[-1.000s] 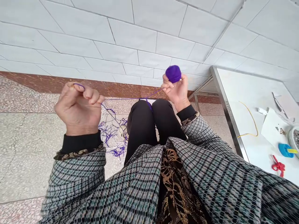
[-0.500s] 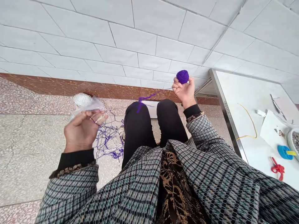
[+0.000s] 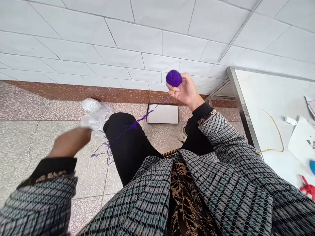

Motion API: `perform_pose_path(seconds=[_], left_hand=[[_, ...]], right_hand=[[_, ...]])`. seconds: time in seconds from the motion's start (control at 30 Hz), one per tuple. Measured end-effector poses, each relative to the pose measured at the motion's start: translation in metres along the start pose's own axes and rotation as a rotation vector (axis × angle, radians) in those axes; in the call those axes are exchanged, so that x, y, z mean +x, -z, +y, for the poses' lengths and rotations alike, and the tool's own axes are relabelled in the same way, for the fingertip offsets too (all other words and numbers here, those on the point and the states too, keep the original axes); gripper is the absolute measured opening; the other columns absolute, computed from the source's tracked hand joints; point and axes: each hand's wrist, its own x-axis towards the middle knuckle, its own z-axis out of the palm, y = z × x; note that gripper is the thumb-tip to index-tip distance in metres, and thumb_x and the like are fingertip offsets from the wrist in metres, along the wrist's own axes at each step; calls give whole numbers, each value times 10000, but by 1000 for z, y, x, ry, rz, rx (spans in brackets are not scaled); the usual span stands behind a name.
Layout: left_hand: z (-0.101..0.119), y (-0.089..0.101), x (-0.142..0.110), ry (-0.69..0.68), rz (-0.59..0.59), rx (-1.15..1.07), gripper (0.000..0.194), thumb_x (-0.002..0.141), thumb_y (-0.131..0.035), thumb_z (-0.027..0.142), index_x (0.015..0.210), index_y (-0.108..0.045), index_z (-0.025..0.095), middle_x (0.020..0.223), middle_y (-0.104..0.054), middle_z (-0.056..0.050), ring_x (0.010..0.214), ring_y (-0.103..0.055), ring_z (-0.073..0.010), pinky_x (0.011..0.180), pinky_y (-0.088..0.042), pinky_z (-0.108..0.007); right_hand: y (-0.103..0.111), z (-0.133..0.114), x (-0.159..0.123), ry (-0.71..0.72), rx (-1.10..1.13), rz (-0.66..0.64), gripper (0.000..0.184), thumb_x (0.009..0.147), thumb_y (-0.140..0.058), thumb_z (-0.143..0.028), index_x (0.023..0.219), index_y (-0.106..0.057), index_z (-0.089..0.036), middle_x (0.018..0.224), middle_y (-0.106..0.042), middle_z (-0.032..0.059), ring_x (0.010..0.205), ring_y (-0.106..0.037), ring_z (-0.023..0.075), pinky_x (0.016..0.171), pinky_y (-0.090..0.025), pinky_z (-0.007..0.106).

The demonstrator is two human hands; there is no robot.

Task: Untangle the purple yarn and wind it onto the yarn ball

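A person seated on a terrazzo floor works with purple yarn, seen from a head-worn camera looking down at both hands. The right hand (image 3: 183, 91) is raised in front of the wall tiles, its grip closed around a ball of purple yarn (image 3: 174, 78), fingers and thumb curled against the ball. A thin purple strand (image 3: 145, 117) runs down from the ball, crosses the person's black trousers (image 3: 125, 134) and ends in loose loops on the floor (image 3: 102, 151) beside the left knee.

The left hand (image 3: 71, 141) is out to the side, low over the floor and blurred, so how far its grip is open, and whether it has hold of anything, cannot be told. Just beyond it lies a crumpled clear plastic bag (image 3: 95, 116), with a white netted bundle (image 3: 90, 105) touching it.

A black-framed white tray (image 3: 162, 113) sits on the floor against the brown skirting (image 3: 73, 93), between the knees and the wall. To the right stands a steel-edged white table (image 3: 242, 98) carrying a loop of yellow cord (image 3: 278, 131), a sheet of white paper (image 3: 303, 141) and red-handled scissors (image 3: 307, 188), cut off at the frame's edge. Checked sleeves (image 3: 221, 154) cover both arms.
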Motion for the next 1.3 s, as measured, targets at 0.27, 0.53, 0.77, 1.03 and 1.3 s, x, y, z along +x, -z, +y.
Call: perform_pose_path(seconds=[0.27, 0.53, 0.77, 1.03, 1.3], left_hand=[[163, 40, 83, -679, -651, -373, 675, 992, -636, 642, 1452, -700, 151, 1633, -691, -201, 1501, -649, -325, 1296, -472, -441], [156, 7, 108, -590, -762, -763, 429, 1011, -668, 562, 1142, -798, 174, 946, -824, -110, 811, -733, -224, 812, -600, -339], [148, -4, 112, -504, -543, -904, 415, 955, -749, 537, 1115, -828, 163, 939, -759, -103, 810, -677, -196, 783, -572, -316], [159, -14, 130, -636, -567, -726, 395, 844, -811, 547, 1018, -868, 197, 870, -754, -60, 752, -633, -195, 825, -546, -342], [161, -9, 133, -606, -513, -685, 367, 841, -797, 557, 878, -841, 194, 734, -712, -64, 681, -613, -199, 771, -525, -353]], right_hand=[[25, -6, 4, 75, -179, -24, 416, 1096, -630, -604, 944, -481, -247, 788, -488, -27, 607, -363, 108, 644, -533, 256], [44, -15, -3, 70, -66, 161, 501, 1070, -629, -706, 894, -476, -263, 807, -569, -12, 646, -449, 143, 832, -632, 346], [58, -3, 2, 28, 225, 200, 477, 1076, -631, -673, 898, -468, -261, 713, -561, -58, 535, -390, 113, 773, -653, 334], [56, 0, 14, -6, 107, 298, 595, 1043, -668, -779, 885, -420, -262, 647, -503, -96, 501, -307, 93, 717, -627, 304], [59, 1, 21, 32, -127, 323, 661, 1015, -674, -813, 799, -382, -261, 627, -427, -75, 539, -296, 109, 688, -581, 292]])
